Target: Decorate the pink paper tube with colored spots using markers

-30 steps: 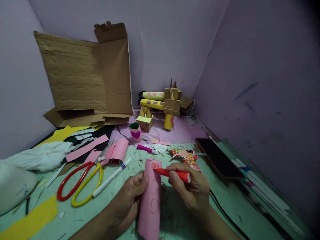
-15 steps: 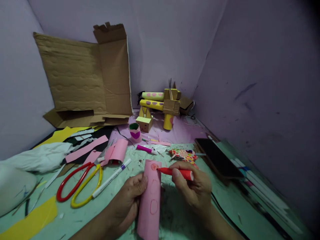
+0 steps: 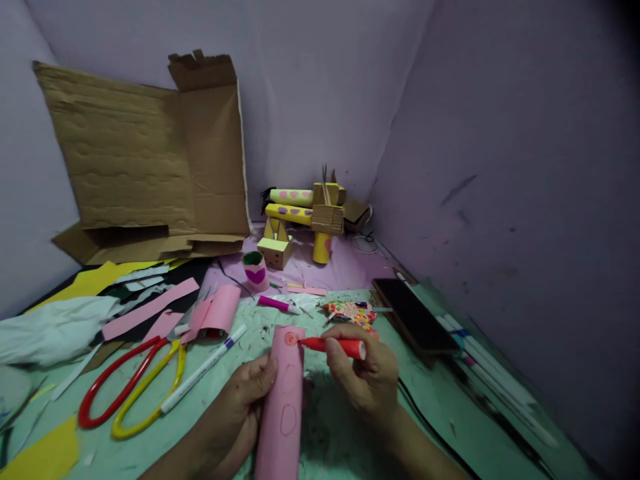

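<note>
My left hand (image 3: 247,393) is wrapped round the left side of a pink paper-covered tube (image 3: 281,417), its thumb near the upper part. Red oval outlines run down the tube, and the top one is partly coloured in. In my right hand (image 3: 367,373) is a red marker (image 3: 337,347), pinched between thumb and fingers, its tip at the tube's upper right beside the top oval. Left of the tube lie a white marker (image 3: 205,369) and scissors (image 3: 133,393) with one red and one yellow handle.
Behind stand an opened cardboard box (image 3: 145,160), yellow tube-and-cardboard figures (image 3: 327,217), a small box with ears (image 3: 275,254) and a pink cup (image 3: 255,272). A phone (image 3: 415,317) and several markers (image 3: 500,383) lie right; paper scraps (image 3: 150,308) lie left.
The whole view has shifted, so things appear further left. Both hands keep their holds, and the red marker's tip stays near the top oval.
</note>
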The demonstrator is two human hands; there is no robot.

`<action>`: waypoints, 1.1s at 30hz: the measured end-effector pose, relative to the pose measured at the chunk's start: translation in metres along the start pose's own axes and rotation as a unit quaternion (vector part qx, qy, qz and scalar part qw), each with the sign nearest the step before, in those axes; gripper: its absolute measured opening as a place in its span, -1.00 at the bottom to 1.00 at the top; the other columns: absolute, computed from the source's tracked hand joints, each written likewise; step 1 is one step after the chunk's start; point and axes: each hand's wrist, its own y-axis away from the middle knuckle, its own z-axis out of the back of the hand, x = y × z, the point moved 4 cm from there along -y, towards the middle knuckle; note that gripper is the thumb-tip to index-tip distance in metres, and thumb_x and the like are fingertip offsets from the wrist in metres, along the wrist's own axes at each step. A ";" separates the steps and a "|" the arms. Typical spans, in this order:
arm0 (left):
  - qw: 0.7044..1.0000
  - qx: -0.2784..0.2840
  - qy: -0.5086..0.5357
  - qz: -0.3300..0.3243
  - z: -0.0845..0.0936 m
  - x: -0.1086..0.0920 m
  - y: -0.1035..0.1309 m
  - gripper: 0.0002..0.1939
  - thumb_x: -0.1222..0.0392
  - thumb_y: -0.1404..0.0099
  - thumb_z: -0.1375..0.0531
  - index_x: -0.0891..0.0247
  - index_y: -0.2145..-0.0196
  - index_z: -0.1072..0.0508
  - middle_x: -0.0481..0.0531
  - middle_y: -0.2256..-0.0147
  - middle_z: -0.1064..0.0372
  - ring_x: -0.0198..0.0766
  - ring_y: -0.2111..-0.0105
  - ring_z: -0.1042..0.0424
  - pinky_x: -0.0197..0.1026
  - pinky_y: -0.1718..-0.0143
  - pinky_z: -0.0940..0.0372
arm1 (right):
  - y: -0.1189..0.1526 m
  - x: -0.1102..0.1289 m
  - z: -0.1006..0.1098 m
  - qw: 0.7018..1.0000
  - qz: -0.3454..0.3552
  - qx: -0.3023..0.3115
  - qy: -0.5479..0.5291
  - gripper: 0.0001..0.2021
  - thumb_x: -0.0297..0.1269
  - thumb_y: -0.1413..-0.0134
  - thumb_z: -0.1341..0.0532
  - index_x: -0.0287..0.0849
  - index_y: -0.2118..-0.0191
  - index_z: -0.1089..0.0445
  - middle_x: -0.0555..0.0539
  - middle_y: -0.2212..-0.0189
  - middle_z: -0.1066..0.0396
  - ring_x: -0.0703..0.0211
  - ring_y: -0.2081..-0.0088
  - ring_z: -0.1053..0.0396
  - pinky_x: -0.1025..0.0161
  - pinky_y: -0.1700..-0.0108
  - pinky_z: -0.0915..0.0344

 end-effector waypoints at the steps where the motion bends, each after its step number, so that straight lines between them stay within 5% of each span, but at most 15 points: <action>1: 1.000 -0.001 0.001 -0.001 0.000 0.000 0.000 -0.76 0.13 -0.10 -0.36 0.36 0.32 -0.55 0.07 0.45 -0.46 -0.29 0.45 -0.40 -0.28 0.33 -0.32 | -0.001 0.000 0.000 1.000 0.001 0.000 -0.002 -0.90 -0.48 -0.04 -0.16 -0.17 0.40 -0.40 0.03 0.58 -0.46 0.26 0.58 -0.40 0.33 0.52 -0.33; 13: 0.999 -0.026 0.031 0.008 -0.003 -0.003 0.001 -0.80 0.25 -0.06 -0.38 0.36 0.32 -0.57 0.11 0.35 -0.53 -0.18 0.32 -0.47 -0.20 0.20 -0.37 | 0.001 -0.008 -0.004 0.996 -0.057 0.002 -0.069 -0.90 -0.41 -0.06 -0.14 -0.19 0.38 -0.40 0.06 0.65 -0.34 0.32 0.65 -0.25 0.36 0.59 -0.21; 18: 0.999 -0.017 0.024 0.019 -0.008 -0.004 0.003 -0.79 0.23 -0.05 -0.39 0.40 0.35 -0.57 0.11 0.45 -0.50 -0.24 0.47 -0.43 -0.26 0.39 -0.36 | 0.010 -0.020 -0.009 0.981 -0.140 0.019 -0.134 -0.89 -0.35 -0.12 -0.13 -0.18 0.34 -0.41 0.04 0.62 -0.33 0.32 0.63 -0.24 0.37 0.60 -0.18; 33: 0.999 -0.026 0.044 0.009 -0.006 -0.003 0.002 -0.70 0.28 -0.06 -0.37 0.37 0.20 -0.54 0.12 0.36 -0.53 -0.20 0.38 -0.47 -0.22 0.27 -0.38 | 0.013 -0.023 -0.008 0.977 -0.164 0.036 -0.129 -0.85 -0.33 -0.07 -0.17 -0.17 0.27 -0.47 -0.01 0.55 -0.41 0.30 0.60 -0.29 0.36 0.59 -0.20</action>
